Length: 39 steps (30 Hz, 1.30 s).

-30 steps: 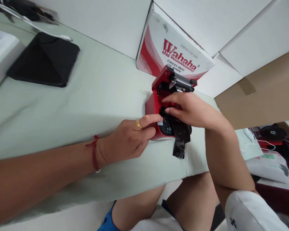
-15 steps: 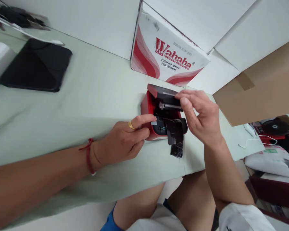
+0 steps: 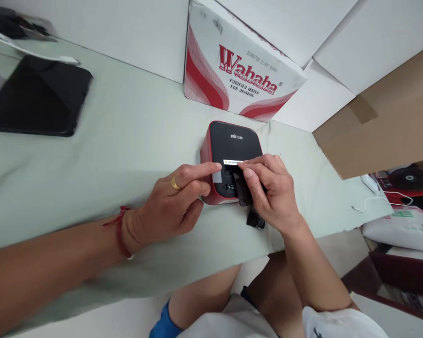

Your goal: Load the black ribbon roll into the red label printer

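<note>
A small red printer with a black lid [image 3: 232, 148] stands on the pale green table [image 3: 127, 155], its lid down. A black ribbon strip [image 3: 254, 219] hangs from its front slot over the table edge. My left hand [image 3: 172, 202], with a gold ring and a red wrist cord, presses its index finger on the printer's front left corner. My right hand [image 3: 268, 192] pinches the black ribbon at the slot with curled fingers.
A red and white "Wahaha" carton [image 3: 239, 80] stands just behind the printer against white boxes. A brown cardboard flap [image 3: 384, 122] lies to the right. A black folded case [image 3: 35, 96] rests at the far left. Red gear and a white bag [image 3: 398, 230] sit low on the right.
The printer's lid, raised a second ago, has been swung down and is now closed. My right hand left the lid and came down onto the ribbon at the front.
</note>
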Each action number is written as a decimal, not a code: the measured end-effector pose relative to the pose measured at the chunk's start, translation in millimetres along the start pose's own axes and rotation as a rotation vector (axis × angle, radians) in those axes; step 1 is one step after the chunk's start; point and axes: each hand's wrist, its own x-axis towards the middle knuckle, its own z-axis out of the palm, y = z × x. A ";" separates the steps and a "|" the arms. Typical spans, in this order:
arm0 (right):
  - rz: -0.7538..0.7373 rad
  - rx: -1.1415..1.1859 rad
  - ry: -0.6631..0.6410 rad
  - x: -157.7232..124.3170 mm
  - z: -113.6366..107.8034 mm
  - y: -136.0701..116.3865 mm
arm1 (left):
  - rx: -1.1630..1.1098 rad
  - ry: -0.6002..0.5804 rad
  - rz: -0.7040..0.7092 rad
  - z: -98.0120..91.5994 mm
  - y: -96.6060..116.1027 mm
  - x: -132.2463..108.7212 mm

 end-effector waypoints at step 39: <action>0.094 -0.414 -0.841 99.1 5.8 28.1 | -0.176 -0.067 -0.020 11.4 -3.1 -3.2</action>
